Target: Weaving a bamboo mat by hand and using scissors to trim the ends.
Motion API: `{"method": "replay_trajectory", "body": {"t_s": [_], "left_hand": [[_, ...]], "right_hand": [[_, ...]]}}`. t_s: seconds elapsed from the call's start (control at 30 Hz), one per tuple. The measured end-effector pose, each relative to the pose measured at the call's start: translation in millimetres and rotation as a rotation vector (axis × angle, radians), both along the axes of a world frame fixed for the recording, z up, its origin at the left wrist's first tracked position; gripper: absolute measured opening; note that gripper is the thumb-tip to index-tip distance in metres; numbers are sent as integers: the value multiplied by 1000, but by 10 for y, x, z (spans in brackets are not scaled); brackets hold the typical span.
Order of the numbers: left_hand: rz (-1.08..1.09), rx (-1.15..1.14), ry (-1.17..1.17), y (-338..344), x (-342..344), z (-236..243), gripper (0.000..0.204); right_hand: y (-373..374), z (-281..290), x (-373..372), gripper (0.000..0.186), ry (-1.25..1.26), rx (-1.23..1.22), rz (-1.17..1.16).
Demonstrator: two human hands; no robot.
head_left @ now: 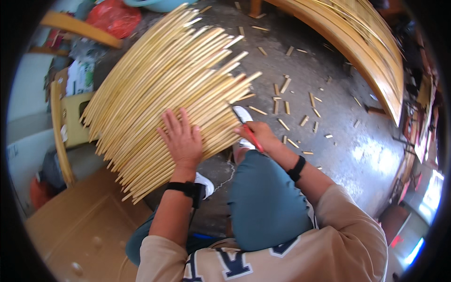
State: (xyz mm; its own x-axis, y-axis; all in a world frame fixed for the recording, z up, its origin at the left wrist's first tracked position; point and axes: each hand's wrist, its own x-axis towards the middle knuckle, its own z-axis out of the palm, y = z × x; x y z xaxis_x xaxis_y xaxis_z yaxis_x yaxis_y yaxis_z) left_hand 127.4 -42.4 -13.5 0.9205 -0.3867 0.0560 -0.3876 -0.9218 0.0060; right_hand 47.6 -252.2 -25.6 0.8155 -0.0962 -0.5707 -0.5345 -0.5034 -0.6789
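A wide mat of pale yellow cane or bamboo strips (pixel 141 108) lies slanted in front of me, its strips side by side with uneven ends. My left hand (pixel 182 141) rests flat on the strips near the mat's near edge, fingers stretched out. At the right edge of the mat, my right hand (pixel 257 135) is closed round a red-handled tool (pixel 252 138). The tool has a thin dark blade that points up and left to the strip ends. Whether it is a knife or scissors I cannot tell.
Short cut-off pieces (pixel 286 84) lie scattered over the dark floor. A long curved wooden bench (pixel 347 61) holding more thin strips stands at the far right. Around the left side are a red plastic bag (pixel 114 19), a wooden chair part (pixel 60 136) and a brown board (pixel 94 225).
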Motion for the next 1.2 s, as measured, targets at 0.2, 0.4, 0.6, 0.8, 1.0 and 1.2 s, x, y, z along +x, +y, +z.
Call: {"method": "replay_trajectory", "body": {"t_s": [0.2, 0.4, 0.6, 0.8, 1.0, 1.2], "left_hand": [[-44, -107, 11, 66, -24, -17, 62], [-58, -96, 85, 55, -112, 12, 60], [15, 69, 66, -68, -142, 239, 59], [35, 80, 110, 31, -57, 120, 60], [41, -93, 396, 242, 424, 445, 61], [-76, -187, 472, 855, 500, 1585, 61]], "right_hand": [[-108, -41, -85, 62, 35, -21, 72], [-338, -61, -250, 45, -123, 147, 202], [-904, 721, -1001, 68, -69, -171, 47], [-434, 1869, -1789, 52, -400, -298, -153], [26, 2172, -1847, 43, -940, -374, -103], [213, 2111, -1905, 54, -994, -452, 71]]}}
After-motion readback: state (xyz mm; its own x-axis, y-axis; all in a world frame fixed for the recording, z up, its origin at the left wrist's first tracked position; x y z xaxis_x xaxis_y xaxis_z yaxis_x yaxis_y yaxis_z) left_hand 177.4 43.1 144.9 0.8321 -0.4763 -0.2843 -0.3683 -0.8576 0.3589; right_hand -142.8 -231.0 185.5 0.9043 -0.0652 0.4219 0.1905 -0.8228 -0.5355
